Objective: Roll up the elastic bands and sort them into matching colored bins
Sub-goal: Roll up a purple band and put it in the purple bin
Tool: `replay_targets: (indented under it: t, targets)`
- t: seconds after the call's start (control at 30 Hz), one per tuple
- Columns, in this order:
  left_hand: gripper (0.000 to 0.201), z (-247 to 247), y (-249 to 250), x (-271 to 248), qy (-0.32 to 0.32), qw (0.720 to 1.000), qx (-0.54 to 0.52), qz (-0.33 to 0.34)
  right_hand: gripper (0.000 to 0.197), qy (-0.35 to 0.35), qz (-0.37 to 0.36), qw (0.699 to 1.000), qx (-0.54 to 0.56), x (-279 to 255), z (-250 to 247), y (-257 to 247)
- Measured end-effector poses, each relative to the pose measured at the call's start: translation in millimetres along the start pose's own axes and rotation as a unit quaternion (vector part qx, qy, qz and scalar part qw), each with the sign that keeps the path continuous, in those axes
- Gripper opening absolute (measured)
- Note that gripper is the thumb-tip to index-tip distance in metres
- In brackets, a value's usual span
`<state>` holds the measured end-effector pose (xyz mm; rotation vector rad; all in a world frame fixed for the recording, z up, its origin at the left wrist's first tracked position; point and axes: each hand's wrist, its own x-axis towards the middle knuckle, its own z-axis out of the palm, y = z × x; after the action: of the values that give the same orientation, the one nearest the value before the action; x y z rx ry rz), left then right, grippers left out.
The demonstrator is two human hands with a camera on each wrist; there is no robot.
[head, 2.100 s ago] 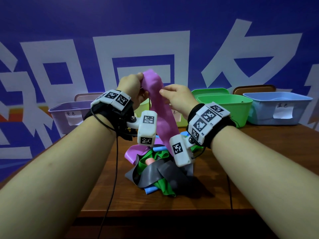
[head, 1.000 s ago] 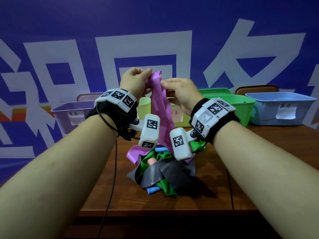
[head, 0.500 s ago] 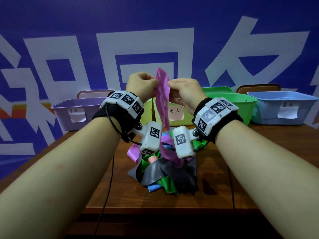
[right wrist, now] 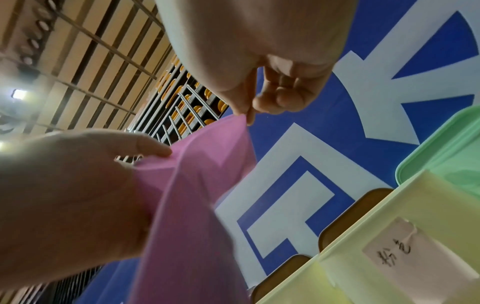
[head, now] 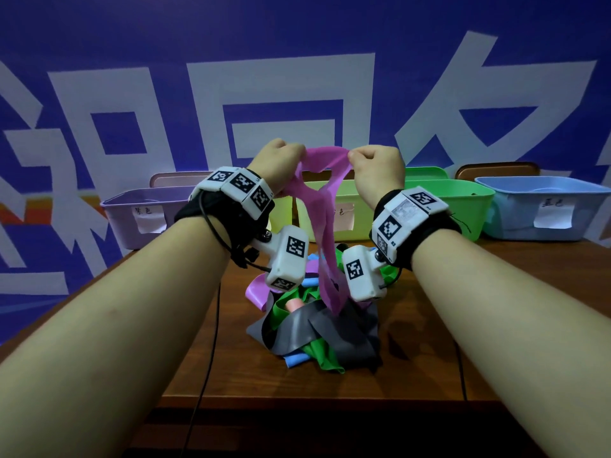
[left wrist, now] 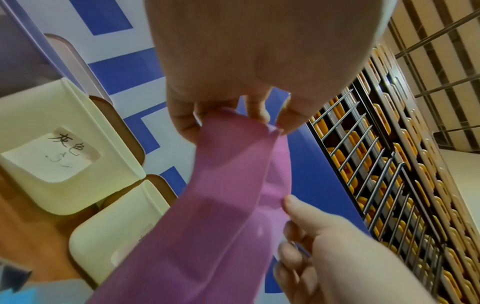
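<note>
Both hands have drawn apart since the earlier frames, spreading the top edge of the pink band that was bunched between them. Left hand pinches one top corner with curled fingers; right hand pinches the other between thumb and forefinger. Between the two grips the edge runs taut; below them the band hangs, narrowing, its end reaching the pile of grey, green and blue bands on the table. Beyond the grips stands a row of bins: purple, yellow, green, blue.
</note>
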<state>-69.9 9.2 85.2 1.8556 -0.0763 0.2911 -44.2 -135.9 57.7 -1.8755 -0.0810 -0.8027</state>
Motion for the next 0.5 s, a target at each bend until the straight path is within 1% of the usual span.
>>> replay_targets:
  t: [0.07, 0.13, 0.23, 0.3, 0.33, 0.4, 0.5]
  targets:
    - [0.011, -2.6, 1.0, -0.1, -0.011, 1.0, -0.016, -0.004, 0.027, -0.006, -0.006, 1.0, -0.018, 0.1, 0.1, 1.4]
    - [0.016, -5.1, 2.1, -0.3, -0.033, 0.997, -0.068, -0.018, 0.027, -0.014, 0.006, 1.0, -0.013, 0.4, 0.0, 2.8]
    - [0.032, -9.0, 0.6, -0.9, -0.081, 0.985, -0.139, -0.061, 0.029, -0.035, 0.059, 0.997, 0.027, 0.1, -3.4, 2.6]
    - [0.044, -10.3, -2.5, -0.8, -0.089, 0.983, -0.138, -0.076, 0.029, -0.051, 0.077, 0.994, 0.062, -1.8, -5.0, -0.4]
    - [0.045, -10.5, -3.5, -2.0, -0.095, 0.984, -0.127, -0.084, 0.028, -0.058, 0.081, 0.992, 0.074, -2.5, -5.3, -2.0]
    - [0.04, -11.1, -4.8, -4.7, -0.116, 0.982, -0.103, -0.108, 0.028, -0.065, 0.083, 0.99, 0.089, -2.3, -3.4, -4.2]
    - [0.026, -16.1, -2.8, -12.1, -0.194, 0.963, -0.062, -0.177, 0.028, -0.065, 0.063, 0.994, 0.065, -2.4, -2.6, -6.0]
